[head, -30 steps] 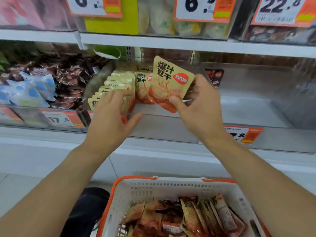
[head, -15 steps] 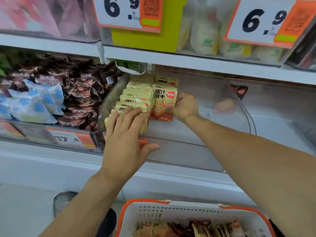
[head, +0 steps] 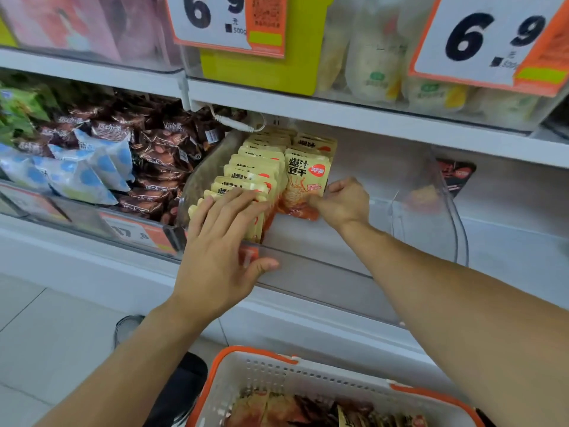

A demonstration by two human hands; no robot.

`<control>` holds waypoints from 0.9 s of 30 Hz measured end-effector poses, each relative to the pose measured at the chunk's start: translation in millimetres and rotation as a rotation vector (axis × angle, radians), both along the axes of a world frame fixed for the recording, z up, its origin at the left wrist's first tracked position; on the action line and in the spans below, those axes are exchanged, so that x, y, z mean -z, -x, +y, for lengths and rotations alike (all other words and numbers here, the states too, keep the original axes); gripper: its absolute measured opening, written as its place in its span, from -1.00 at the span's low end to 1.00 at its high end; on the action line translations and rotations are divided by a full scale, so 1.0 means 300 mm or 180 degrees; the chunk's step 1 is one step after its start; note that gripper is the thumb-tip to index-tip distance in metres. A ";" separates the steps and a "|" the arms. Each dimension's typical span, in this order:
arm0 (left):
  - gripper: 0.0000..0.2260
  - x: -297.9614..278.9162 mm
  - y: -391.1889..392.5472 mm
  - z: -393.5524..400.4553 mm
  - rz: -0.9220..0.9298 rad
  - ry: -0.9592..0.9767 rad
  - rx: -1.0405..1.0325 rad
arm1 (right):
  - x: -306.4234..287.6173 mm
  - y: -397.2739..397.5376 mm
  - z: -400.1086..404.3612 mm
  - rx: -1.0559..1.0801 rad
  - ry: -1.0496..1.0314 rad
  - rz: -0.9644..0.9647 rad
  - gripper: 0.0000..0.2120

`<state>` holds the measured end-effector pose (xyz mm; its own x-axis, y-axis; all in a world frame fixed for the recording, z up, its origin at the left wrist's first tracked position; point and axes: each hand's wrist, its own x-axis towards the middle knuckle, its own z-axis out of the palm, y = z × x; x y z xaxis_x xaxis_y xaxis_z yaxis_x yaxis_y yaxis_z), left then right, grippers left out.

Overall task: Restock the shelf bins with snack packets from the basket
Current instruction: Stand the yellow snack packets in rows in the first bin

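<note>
A yellow snack packet [head: 308,183] is being pinched at its lower corner by the right hand [head: 343,202] inside the clear bin [head: 338,260] — just left of that grip, a packet row [head: 246,180] is being pressed by the flat, spread left hand [head: 221,251] — the basket [head: 261,374] is sitting below

White shop shelving [head: 338,115] carries large orange-edged price cards [head: 228,23] reading 6.9, above a pale tiled floor [head: 46,328], all under flat, even indoor light.

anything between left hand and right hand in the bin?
Head view: only packets. The left hand rests on the front row of yellow packets; the right hand pinches a packet beside that row.
</note>
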<state>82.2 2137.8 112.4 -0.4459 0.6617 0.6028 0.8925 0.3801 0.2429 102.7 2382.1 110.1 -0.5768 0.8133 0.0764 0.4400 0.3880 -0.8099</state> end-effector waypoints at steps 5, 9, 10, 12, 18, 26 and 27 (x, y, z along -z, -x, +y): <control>-0.34 -0.009 0.006 -0.008 -0.0040 0.0113 0.0032 | -0.039 -0.018 -0.020 0.0069 0.0096 -0.0014 -0.54; -0.37 -0.010 -0.003 -0.013 -0.0271 -0.0074 0.0132 | -0.161 -0.080 -0.057 -0.0080 -0.0039 0.0300 -0.72; -0.42 -0.016 -0.016 -0.014 -0.0317 -0.0240 0.0163 | -0.196 -0.120 -0.084 -0.0219 -0.0179 0.0429 -0.75; -0.61 -0.037 -0.060 -0.014 -0.0182 -0.0704 0.0250 | -0.251 -0.249 -0.175 -0.0549 -0.0440 0.0846 -0.77; -0.88 0.143 -0.330 -0.008 -0.1175 -0.0358 0.0417 | -0.030 -0.684 -0.412 -0.0877 -0.0472 0.1030 -0.83; -0.77 0.738 -0.775 -0.258 -0.2568 0.1869 -0.0053 | 0.611 -1.082 -0.484 -0.0638 0.0524 -0.1183 -0.85; -0.76 0.763 -0.814 -0.275 -0.2368 0.2060 -0.0023 | 0.652 -1.114 -0.495 -0.0675 0.0644 -0.1451 -0.82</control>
<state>326.3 2055.2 -116.6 -0.5700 0.7606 -0.3107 0.5935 0.6427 0.4845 436.8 2233.4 -85.4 -0.6679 0.6480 -0.3661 0.6932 0.3626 -0.6229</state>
